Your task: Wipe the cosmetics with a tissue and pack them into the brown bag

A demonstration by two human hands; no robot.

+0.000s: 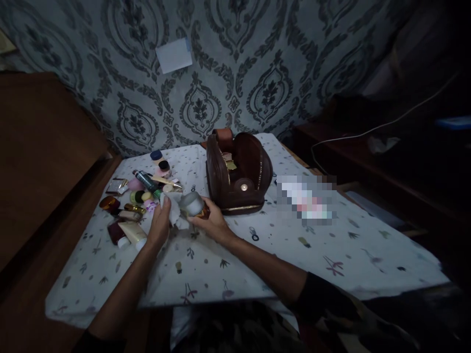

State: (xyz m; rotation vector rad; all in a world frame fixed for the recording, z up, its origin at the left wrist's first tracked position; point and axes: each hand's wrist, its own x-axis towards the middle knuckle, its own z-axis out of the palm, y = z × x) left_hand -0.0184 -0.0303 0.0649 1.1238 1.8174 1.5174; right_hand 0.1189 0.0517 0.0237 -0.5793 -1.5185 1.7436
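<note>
My right hand (pixel 214 224) is closed around a cosmetic jar (pixel 192 202) with a pale grey lid and an amber-brown body, held tilted over the table. Close beside it, my left hand (pixel 160 224) grips a crumpled white wipe or tissue (pixel 172 208), whose edge reaches the jar. Right behind my hands stands a dark brown leather bag (pixel 235 181), unzipped and gaping, with a few small items (pixel 229 162) inside. Left of my left hand lies a cluster of cosmetics, among them a cream tube (pixel 131 234), a dark green bottle (pixel 145 180) and an amber jar (pixel 109 203).
A white patterned cloth (pixel 221 274) covers the table. A blurred-out item (pixel 307 200) lies right of the bag. Brown wooden furniture (pixel 44 162) borders the left side, a patterned wall the back. At right, a thin white cable (pixel 368 133) hangs over dark furniture.
</note>
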